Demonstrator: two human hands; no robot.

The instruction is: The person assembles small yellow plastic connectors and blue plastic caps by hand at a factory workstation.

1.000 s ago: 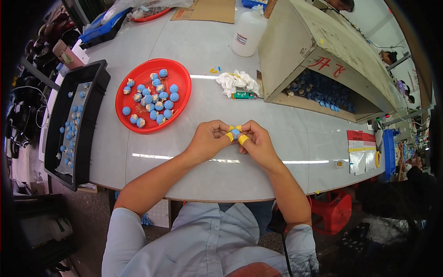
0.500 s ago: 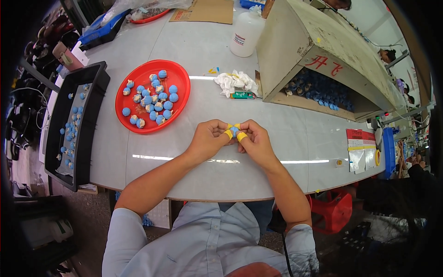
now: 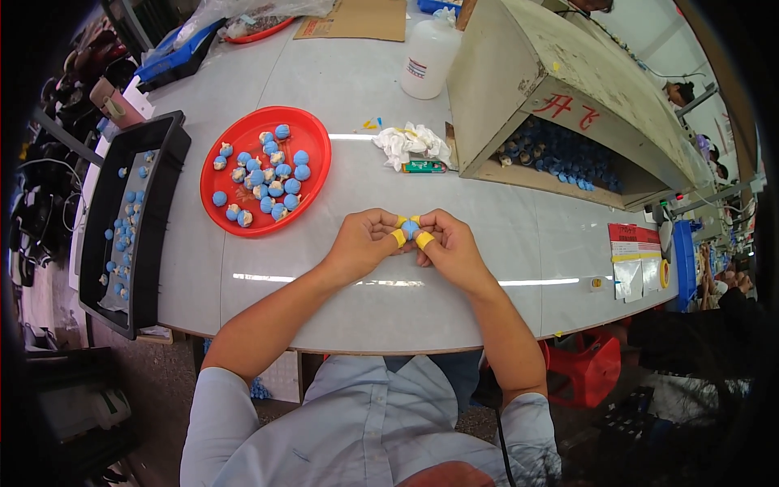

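Left hand point(image 3: 367, 242) and right hand point(image 3: 447, 242) nearly closed, yellow-wrapped fingertips point(image 3: 424, 240) pinching small round blue ball point(image 3: 411, 228) between them over near side of grey worktop point(image 3: 495, 321); two-sided pinch likely steadies it. Round red plastic tray point(image 3: 319, 143) of blue-and-beige balls point(image 3: 276, 188) left, probably for reach.

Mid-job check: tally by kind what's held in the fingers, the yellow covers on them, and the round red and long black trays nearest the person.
Small round blue ball, pinched between left hand and right hand: 1
Yellow finger covers visible: 4
Round red plastic tray: 1
Long rectangular black tray: 1
Total: 7
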